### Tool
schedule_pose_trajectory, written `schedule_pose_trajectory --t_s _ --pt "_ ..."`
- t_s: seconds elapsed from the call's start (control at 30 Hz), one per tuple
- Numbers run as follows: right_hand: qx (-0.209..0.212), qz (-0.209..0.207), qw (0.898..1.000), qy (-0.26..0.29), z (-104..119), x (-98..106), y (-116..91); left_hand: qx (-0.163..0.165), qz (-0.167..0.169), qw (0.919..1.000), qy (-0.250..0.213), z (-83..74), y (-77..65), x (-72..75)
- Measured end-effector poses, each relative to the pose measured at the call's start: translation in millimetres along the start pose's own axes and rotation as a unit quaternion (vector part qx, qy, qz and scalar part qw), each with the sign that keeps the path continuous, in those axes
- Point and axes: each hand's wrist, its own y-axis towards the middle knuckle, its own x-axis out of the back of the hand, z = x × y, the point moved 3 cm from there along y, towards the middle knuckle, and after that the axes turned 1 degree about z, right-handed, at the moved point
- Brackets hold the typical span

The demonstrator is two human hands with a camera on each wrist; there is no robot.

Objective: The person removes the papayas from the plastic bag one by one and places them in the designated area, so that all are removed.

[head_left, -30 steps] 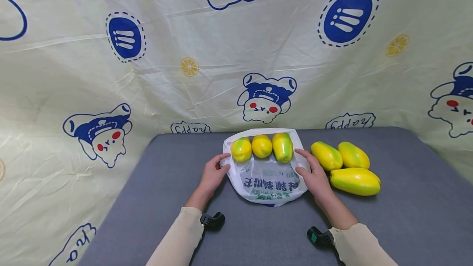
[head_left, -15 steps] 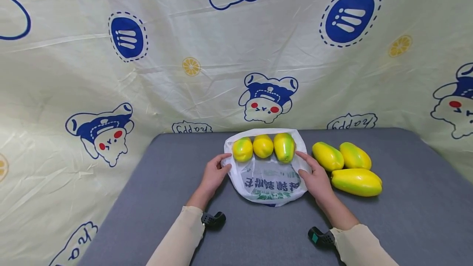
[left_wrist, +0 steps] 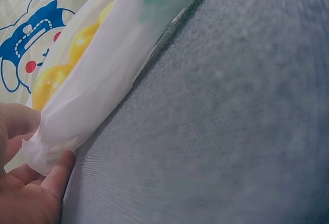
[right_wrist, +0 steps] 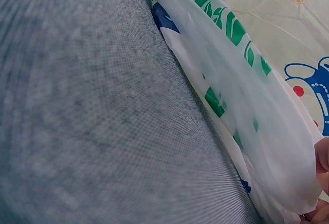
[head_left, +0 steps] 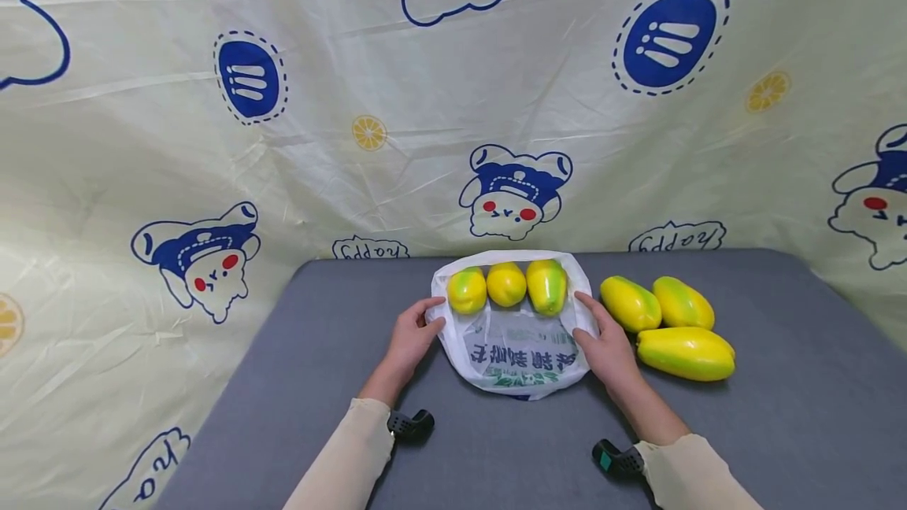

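A white plastic bag [head_left: 520, 392] with dark and green print lies on the grey table, mouth up and rim rolled outward. Inside, along its far side, three yellow-green papayas [head_left: 506, 284] sit in a row. My left hand [head_left: 412, 337] holds the bag's left rim, with crumpled film between thumb [left_wrist: 61, 172] and fingers in the left wrist view. At the opposite rim my right hand [head_left: 608, 343] grips the film, its fingertips partly cut off at the right wrist view's edge. Outside the bag, near the right hand, three more papayas [head_left: 686, 354] lie grouped together.
The grey table [head_left: 298, 368] runs back to a pale curtain [head_left: 319, 61] printed with cartoon bears and orange slices. Black straps with camera mounts [head_left: 411, 425] sit on both wrists.
My right hand has drawn the right rim slightly outward. My left hand and the papayas keep their places; the head view has shifted a little.
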Motion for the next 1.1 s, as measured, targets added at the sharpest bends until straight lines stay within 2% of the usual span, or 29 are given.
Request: schedule_pose_trajectory --t_s 0.17,0.27,0.37,0.53,0.73,0.9,1.1 --pt "0.003 -0.007 1.0 -0.006 1 3 4 0.001 -0.011 0.9999 -0.001 -0.7 3.7 -4.2" --pt "-0.004 -0.008 1.0 -0.008 1 3 5 -0.013 -0.031 0.9994 0.013 -4.8 4.7 -5.2" --pt "-0.011 -0.005 1.0 -0.004 -2 0 3 -0.038 -0.068 0.9951 0.061 -11.6 0.6 -1.5" --pt "-0.008 -0.003 1.0 -0.003 -4 -6 0 -0.071 -0.116 0.9798 0.147 -23.2 -4.5 7.7" --pt "0.002 -0.007 1.0 -0.011 0 -2 3 -0.109 -0.127 0.9698 0.177 -35.9 0.9 5.3" --pt "-0.007 -0.005 1.0 -0.01 -1 -3 2 -0.122 -0.119 0.9632 0.208 -43.4 5.4 -3.1" --pt "-0.002 -0.008 1.0 -0.008 -1 -4 2 -0.115 -0.09 0.9638 0.223 -47.3 13.4 -14.0"
